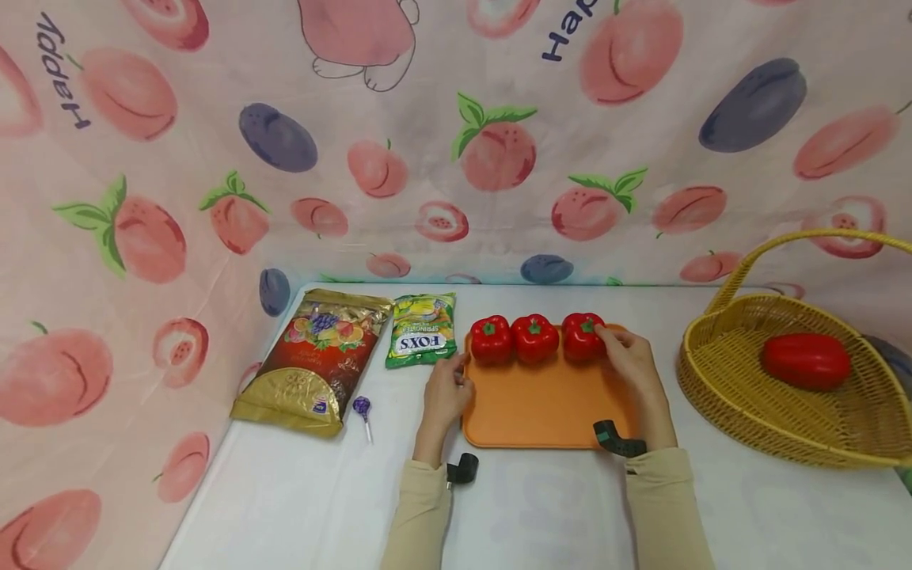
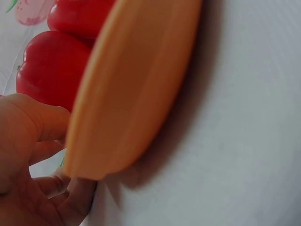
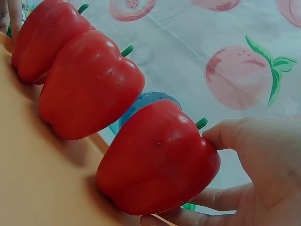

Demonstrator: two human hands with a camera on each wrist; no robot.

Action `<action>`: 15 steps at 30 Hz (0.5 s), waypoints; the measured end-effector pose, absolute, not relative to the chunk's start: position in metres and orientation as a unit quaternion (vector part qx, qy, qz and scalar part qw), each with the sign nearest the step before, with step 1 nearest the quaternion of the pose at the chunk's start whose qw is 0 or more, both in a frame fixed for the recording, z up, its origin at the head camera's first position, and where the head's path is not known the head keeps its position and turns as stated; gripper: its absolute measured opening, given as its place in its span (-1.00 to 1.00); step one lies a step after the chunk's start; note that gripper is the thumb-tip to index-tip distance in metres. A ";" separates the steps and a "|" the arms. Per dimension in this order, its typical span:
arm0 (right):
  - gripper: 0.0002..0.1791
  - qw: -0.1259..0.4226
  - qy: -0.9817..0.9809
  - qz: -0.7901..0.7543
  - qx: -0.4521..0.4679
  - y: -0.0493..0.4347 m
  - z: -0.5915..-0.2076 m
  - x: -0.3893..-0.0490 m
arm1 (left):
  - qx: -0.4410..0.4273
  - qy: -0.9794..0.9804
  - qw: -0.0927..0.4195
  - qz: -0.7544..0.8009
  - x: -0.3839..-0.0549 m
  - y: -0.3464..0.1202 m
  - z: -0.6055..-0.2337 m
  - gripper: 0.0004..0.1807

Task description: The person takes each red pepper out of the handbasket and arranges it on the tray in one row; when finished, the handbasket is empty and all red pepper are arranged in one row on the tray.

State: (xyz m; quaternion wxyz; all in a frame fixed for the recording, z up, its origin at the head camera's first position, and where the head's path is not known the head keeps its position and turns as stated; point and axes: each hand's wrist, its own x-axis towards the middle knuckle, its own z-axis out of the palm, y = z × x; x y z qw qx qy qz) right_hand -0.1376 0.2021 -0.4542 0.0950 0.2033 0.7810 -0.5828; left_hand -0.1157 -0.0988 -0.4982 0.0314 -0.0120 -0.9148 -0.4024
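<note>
Three red bell peppers stand in a row along the far side of an orange tray [image 1: 534, 408]. My right hand [image 1: 634, 360] grips the rightmost bell pepper [image 1: 581, 340], thumb near its green stem and fingers round its side in the right wrist view. The middle bell pepper [image 1: 534, 340] and left bell pepper [image 1: 492, 342] sit close together, a small gap away from it. At the tray's left edge, my left hand [image 1: 445, 393] pinches the rim, with thumb above and fingers beneath in the left wrist view.
A yellow wicker basket [image 1: 755, 427] with an arched handle stands at right, holding another red bell pepper [image 1: 807, 361]. Left of the tray lie a green FOX'S candy bag [image 1: 423, 328], a large gold-and-brown bag [image 1: 313, 360] and a purple lollipop [image 1: 362, 408]. Patterned cloth rises behind the table.
</note>
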 end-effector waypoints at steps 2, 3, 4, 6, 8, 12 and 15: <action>-0.11 0.094 0.782 -0.582 0.201 0.202 -0.454 -0.138 | -0.014 -0.915 0.030 -0.403 -0.116 -0.099 -0.498 -0.50; -0.11 0.093 0.784 -0.580 0.199 0.202 -0.453 -0.137 | -0.014 -0.914 0.030 -0.404 -0.117 -0.099 -0.498 -0.51; -0.11 0.093 0.785 -0.580 0.197 0.201 -0.453 -0.137 | -0.015 -0.914 0.030 -0.405 -0.117 -0.098 -0.498 -0.51; -0.12 0.091 0.786 -0.580 0.193 0.200 -0.452 -0.137 | -0.014 -0.913 0.029 -0.406 -0.117 -0.098 -0.497 -0.51; -0.13 0.091 0.787 -0.579 0.191 0.199 -0.451 -0.136 | -0.011 -0.914 0.026 -0.405 -0.116 -0.099 -0.497 -0.51; -0.15 0.093 0.787 -0.578 0.192 0.198 -0.451 -0.136 | -0.005 -0.912 0.016 -0.409 -0.115 -0.099 -0.497 -0.50; -0.12 0.098 0.787 -0.578 0.191 0.198 -0.451 -0.137 | -0.005 -0.911 0.013 -0.413 -0.115 -0.100 -0.497 -0.49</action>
